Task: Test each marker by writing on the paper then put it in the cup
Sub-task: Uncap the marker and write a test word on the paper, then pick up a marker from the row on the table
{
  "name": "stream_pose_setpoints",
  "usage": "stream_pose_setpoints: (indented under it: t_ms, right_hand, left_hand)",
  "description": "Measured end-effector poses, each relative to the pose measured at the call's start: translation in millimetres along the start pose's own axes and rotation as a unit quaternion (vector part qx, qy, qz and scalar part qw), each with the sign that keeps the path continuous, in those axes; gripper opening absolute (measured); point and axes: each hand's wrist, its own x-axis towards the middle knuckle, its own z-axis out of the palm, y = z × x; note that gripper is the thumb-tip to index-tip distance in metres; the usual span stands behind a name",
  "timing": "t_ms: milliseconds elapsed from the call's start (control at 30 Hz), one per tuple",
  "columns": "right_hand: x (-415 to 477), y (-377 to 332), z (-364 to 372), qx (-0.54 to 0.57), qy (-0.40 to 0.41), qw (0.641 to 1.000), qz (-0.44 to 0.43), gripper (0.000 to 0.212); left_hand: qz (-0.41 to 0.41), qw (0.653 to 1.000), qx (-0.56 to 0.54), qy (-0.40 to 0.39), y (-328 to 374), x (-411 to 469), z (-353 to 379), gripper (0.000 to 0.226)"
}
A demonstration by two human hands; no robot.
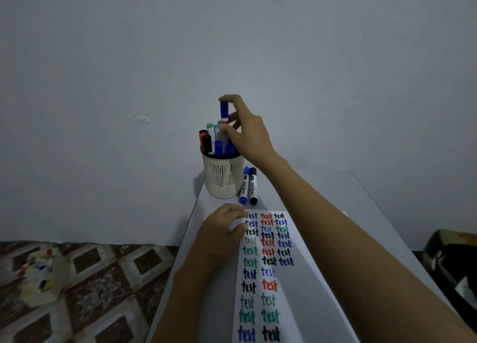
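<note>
Right hand (245, 128), upper centre, pinches the blue marker (224, 110) near its top. Its long axis is upright, blue cap uppermost, lower end already among the pens in the cup (223, 177); I judge the drop is straight down. Left hand (222, 229), lower centre, loosely curled, holds nothing and rests on the paper (304, 278). Second blue marker (244, 185) and black marker (253, 185) lie beside the cup.

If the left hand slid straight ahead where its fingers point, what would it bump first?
Likely the white marker with blue cap lying just ahead of the left hand, though depth is hard to judge.
</note>
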Motion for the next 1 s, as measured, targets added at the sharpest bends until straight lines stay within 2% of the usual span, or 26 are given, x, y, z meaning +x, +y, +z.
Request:
stream_pose_setpoints:
  t_ms: [100,167,200,300,367,467,533,633,733,833,900,967,1000]
  right_hand:
    - [-19.1,10.5,0.4,0.116,0.078,0.989,0.055,0.055]
    - [-38.2,30.4,1.2,0.083,0.129,0.976,0.153,0.045]
    - [-48.2,43.5,1.1,0.04,0.112,0.971,0.209,0.037]
    - [-74.3,68.3,2.8,-0.052,-0.07,0.944,0.317,0.023]
    - [-85.3,69.1,4.8,-0.095,-0.133,0.934,0.317,0.031]
    - [-92.0,62.8,11.4,-0.199,-0.161,0.933,0.252,0.046]
    - [-94.2,60.2,14.2,-0.229,-0.167,0.93,0.234,0.046]
    - [-98.7,59.7,11.0,-0.175,-0.097,0.95,0.24,0.038]
    - [-106.3,58.8,-2.9,-0.089,0.066,0.968,0.224,0.022]
    - [-113.5,48.4,-26.7,0.051,0.197,0.953,0.226,0.009]
    - [-121.4,36.9,-43.5,0.148,0.236,0.931,0.235,0.009]
    - [-132.3,28.0,-55.3,0.2,0.227,0.923,0.24,0.01]
    - [-138.5,24.9,-58.6,0.208,0.209,0.925,0.239,0.011]
  left_hand:
    - [0.006,1.0,-0.003,0.012,-2.1,0.3,1.6,0.03]
    - [0.006,1.0,-0.007,0.018,-3.1,0.8,2.9,0.031]
    - [0.003,1.0,-0.009,0.02,-3.0,0.9,3.1,0.029]
    - [0.007,1.0,-0.015,0.027,-4.6,1.5,4.4,0.027]
    - [0.008,0.999,-0.012,0.03,-4.4,1.4,4.7,0.027]
    - [0.018,0.999,-0.015,0.033,-3.4,2.0,4.1,0.026]
    - [0.025,0.999,-0.017,0.028,-3.5,2.3,4.1,0.027]
    - [0.017,0.999,-0.015,0.028,-5.3,2.1,5.0,0.028]
    - [0.0,1.0,-0.016,0.022,-5.1,1.7,5.0,0.03]
    - [-0.023,0.999,-0.032,0.027,-2.3,0.1,4.0,0.035]
    - [-0.034,0.997,-0.057,0.048,2.1,-0.1,3.5,0.05]
    - [-0.029,0.993,-0.082,0.08,13.6,0.9,1.1,0.061]
    - [0.005,0.993,-0.061,0.103,21.0,0.9,1.2,0.064]
